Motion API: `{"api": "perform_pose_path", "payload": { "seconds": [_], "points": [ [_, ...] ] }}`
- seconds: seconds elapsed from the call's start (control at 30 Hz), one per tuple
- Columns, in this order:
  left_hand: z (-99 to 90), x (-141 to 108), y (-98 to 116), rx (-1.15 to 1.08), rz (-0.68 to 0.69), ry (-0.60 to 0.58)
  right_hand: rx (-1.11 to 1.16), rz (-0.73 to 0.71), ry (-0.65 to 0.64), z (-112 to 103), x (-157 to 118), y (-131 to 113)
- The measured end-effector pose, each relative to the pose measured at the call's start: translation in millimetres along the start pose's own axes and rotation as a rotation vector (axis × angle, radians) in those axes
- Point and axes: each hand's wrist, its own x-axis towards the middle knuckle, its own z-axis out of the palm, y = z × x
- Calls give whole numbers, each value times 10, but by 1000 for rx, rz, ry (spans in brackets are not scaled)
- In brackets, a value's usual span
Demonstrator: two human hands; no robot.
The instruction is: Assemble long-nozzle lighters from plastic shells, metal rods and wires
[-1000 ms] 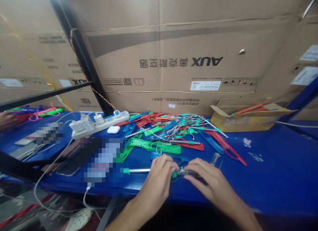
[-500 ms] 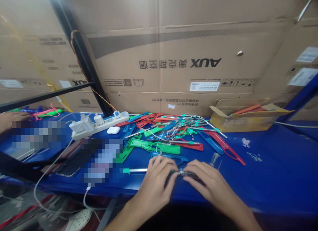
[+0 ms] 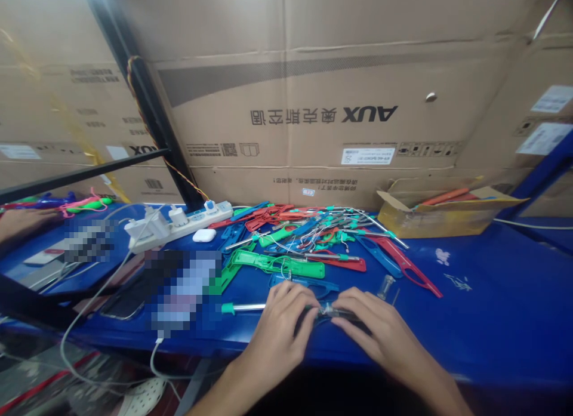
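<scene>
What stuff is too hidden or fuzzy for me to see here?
All in the head view:
- The small piece between the left hand and right hand: they hide much of it, and the bit showing is blurry.
- The bright screen: square blocks cover it.
- The inside bottom of the cardboard box: its front wall hides it.
- The other person's arm: the left edge cuts it off.

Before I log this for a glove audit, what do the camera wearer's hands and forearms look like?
The ungloved left hand and ungloved right hand show no rings; both forearms, where visible, are bare, without sleeve, watch or bracelet.
</scene>
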Motion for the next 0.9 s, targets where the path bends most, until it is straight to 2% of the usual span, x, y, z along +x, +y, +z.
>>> {"api": "perform_pose_path", "payload": {
  "seconds": [0.9],
  "points": [
    [-2, 9, -1, -55, 4, -13, -41, -45, 51, 2, 3, -13]
  ]
}}
